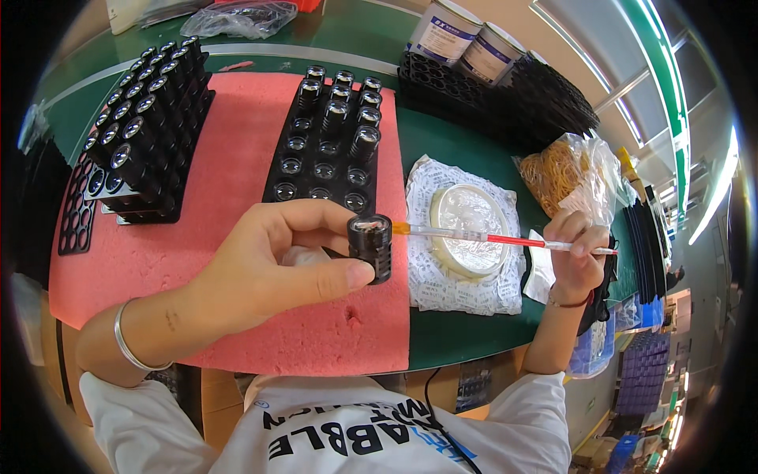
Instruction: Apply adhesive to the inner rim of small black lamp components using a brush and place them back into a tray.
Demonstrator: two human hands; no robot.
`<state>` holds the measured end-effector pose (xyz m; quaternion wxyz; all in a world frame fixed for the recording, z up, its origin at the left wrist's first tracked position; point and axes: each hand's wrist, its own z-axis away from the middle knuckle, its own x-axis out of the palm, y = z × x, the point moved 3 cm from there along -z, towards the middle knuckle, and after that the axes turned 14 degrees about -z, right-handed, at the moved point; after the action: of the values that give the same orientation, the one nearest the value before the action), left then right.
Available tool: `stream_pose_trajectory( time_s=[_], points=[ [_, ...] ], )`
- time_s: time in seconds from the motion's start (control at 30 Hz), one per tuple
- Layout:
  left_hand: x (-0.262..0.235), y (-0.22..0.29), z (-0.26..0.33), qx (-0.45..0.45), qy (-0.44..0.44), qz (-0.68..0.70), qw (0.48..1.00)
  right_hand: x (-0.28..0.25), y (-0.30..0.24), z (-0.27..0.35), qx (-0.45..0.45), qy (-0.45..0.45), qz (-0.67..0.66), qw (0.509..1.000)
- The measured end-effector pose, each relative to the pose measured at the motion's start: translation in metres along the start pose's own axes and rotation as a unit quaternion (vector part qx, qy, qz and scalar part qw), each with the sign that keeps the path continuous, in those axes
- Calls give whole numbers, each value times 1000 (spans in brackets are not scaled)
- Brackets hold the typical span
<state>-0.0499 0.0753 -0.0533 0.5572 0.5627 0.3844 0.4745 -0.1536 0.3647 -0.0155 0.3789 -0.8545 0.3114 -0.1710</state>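
Observation:
My left hand point(237, 265) pinches a short black ribbed cylinder point(377, 259), its open end facing up with something shiny inside. From the right, my right hand point(579, 257) grips a slim paintbrush point(505, 238) by its red handle. The brush's orange tip meets the cylinder's upper side, or lies just beside it; I cannot tell which. Beyond my left hand, a black holed tray point(272, 175) carries several similar black cylinders with clear lenses. Under the brush sits a round shallow dish point(444, 262) with a glossy, clear content, on printed white paper point(424, 193).
A pink foam mat point(229, 189) covers the left of the green table point(442, 134). At far left stands a black rack point(150, 207) packed with cylinders. Two cans point(444, 35) rest on stacked black trays point(545, 99) at the back right, near a bag of rubber bands point(564, 178).

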Motion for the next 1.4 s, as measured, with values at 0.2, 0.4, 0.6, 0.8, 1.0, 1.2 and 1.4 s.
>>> stream_pose_trajectory(
  time_s=[0.2,0.4,0.6,0.8,1.0,1.2,1.4],
  points=[
    [0,0,-1,8,21,-39,999,0,-4,7,-24,57,-42,997],
    [2,1,0,23,46,-93,994,13,-2,10,-31,59,-47,997],
    [0,-3,0,46,67,-120,990,17,-4,11,-53,61,-13,997],
    [-2,-5,1,60,71,-115,989,21,-2,12,-45,77,-3,996],
    [1,-5,-3,70,76,-118,988,19,-2,13,-43,100,18,994],
    [1,-3,1,59,63,-153,984,15,0,13,-50,145,11,988],
    [5,-2,2,49,42,-149,987,11,1,15,-43,190,23,981]
  ],
)
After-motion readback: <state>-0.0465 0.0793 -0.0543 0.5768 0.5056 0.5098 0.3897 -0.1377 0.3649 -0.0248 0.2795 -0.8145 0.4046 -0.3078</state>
